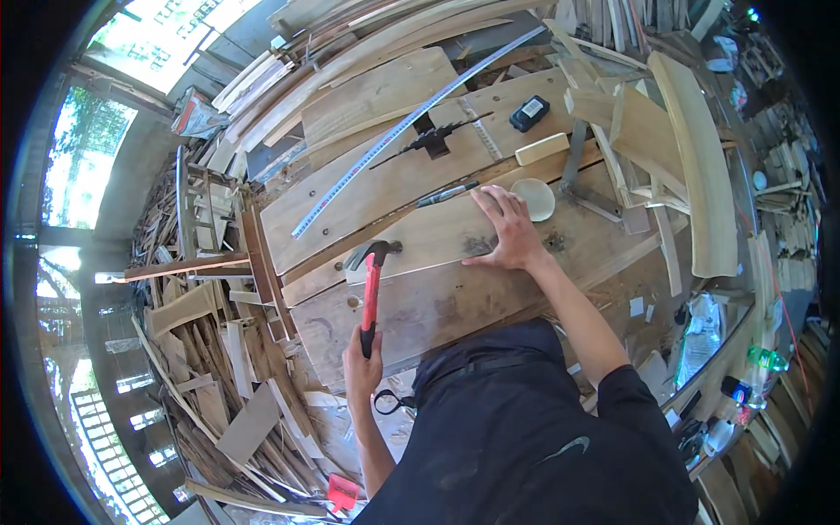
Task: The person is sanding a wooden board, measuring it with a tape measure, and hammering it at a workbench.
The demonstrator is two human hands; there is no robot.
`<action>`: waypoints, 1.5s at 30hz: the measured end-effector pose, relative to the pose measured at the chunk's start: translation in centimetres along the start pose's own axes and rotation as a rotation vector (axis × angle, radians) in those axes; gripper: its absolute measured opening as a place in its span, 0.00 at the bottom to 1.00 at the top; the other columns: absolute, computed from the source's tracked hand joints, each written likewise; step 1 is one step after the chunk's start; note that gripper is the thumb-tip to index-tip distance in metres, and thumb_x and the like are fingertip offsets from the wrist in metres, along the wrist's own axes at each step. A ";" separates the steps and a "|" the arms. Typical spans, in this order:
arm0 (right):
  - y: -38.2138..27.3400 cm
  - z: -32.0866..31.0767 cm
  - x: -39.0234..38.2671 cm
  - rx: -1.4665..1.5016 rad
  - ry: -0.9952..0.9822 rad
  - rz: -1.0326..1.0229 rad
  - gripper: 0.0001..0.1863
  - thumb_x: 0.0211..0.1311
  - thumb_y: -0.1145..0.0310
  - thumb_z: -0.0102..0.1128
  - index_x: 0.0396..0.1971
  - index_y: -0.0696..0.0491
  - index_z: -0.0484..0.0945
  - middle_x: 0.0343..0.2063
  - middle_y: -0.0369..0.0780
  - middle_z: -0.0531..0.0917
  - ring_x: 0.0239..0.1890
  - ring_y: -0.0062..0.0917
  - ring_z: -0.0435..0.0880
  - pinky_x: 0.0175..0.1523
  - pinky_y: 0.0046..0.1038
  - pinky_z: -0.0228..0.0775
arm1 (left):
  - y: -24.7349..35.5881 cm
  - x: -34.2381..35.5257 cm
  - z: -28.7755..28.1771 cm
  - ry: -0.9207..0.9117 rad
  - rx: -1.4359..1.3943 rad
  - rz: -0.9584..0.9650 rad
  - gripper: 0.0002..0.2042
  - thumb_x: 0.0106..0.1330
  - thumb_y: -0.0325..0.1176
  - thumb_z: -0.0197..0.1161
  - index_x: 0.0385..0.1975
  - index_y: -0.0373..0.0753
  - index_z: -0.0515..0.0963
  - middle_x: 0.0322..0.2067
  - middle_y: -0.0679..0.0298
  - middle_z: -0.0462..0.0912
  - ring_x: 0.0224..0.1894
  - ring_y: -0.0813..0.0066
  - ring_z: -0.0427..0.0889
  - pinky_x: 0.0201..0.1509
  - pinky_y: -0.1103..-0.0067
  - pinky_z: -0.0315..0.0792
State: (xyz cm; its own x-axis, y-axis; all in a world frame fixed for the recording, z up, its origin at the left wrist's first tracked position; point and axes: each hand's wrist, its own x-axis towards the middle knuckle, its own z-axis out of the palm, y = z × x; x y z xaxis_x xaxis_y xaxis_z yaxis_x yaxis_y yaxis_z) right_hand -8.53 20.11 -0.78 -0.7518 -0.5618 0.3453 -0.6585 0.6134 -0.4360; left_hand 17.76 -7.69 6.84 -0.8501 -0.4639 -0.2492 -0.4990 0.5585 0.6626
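My left hand [363,357] is wrapped round the handle of a red and black claw hammer [371,293]. The hammer's head is over the left part of a flat pale wooden board [429,234], which lies on the workbench [420,297]. With fingers spread, my right hand [514,234] presses on the right part of that board. Just past its fingertips is a round pale disc or shallow dish [535,198]. A dark pen-like tool [447,193] lies along the board's far edge, left of my right hand.
A long blue-white measuring strip [385,140] slants across the bench. Beyond my right hand are a pale wooden block [542,150], a dark labelled box-shaped device [529,113] and a metal square [575,166]. Cut planks [691,166] are stacked at right; scrap wood [254,424] lies at left.
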 end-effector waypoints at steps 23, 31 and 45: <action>-5.7 -3.8 -3.3 0.606 -0.309 -0.092 0.27 0.66 0.54 0.72 0.61 0.50 0.82 0.62 0.47 0.83 0.64 0.41 0.81 0.69 0.40 0.72 | 1.1 1.5 2.2 -0.026 -0.117 -0.024 0.22 0.77 0.37 0.62 0.68 0.42 0.70 0.35 0.40 0.82 0.35 0.40 0.83 0.42 0.61 0.75; -1.1 0.7 2.1 0.039 0.004 -0.042 0.61 0.42 0.27 0.77 0.76 0.44 0.68 0.77 0.49 0.62 0.78 0.52 0.58 0.78 0.53 0.55 | 3.0 2.4 4.4 0.081 -0.183 0.224 0.32 0.75 0.26 0.60 0.78 0.54 0.64 0.55 0.37 0.82 0.55 0.33 0.81 0.54 0.61 0.79; 0.0 1.8 1.5 0.144 0.063 -0.030 0.58 0.44 0.31 0.79 0.73 0.50 0.71 0.77 0.53 0.61 0.80 0.55 0.54 0.80 0.53 0.53 | -0.1 -1.1 -0.4 0.177 -0.148 0.188 0.28 0.74 0.22 0.60 0.74 0.45 0.71 0.57 0.39 0.82 0.58 0.57 0.87 0.53 0.70 0.79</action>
State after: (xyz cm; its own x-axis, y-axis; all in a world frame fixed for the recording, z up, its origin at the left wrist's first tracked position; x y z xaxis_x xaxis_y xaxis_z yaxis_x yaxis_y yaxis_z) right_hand -9.57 18.24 -1.74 -0.7357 -0.5398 0.4091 -0.6723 0.5085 -0.5380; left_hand 18.78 -7.54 7.32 -0.8766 -0.4813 0.0060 -0.2944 0.5460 0.7843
